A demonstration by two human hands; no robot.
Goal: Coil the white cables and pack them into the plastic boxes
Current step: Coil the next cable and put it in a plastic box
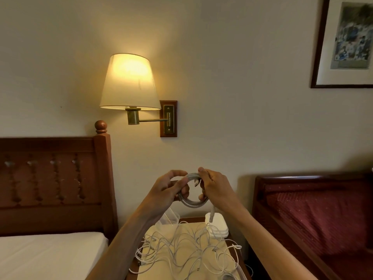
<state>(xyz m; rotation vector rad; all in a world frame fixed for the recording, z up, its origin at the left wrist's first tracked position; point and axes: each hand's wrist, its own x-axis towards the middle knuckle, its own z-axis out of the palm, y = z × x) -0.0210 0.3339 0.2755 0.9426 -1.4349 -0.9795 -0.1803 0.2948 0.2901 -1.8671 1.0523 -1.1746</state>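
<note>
coiled cable point(193, 202) | hands raised: left point(169, 188), right point(215, 189) both grip it

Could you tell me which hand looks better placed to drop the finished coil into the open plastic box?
Probably the left hand: it grips the coil, and the open plastic box sits just beneath its wrist. The right hand pinches the coil's other side.
</note>
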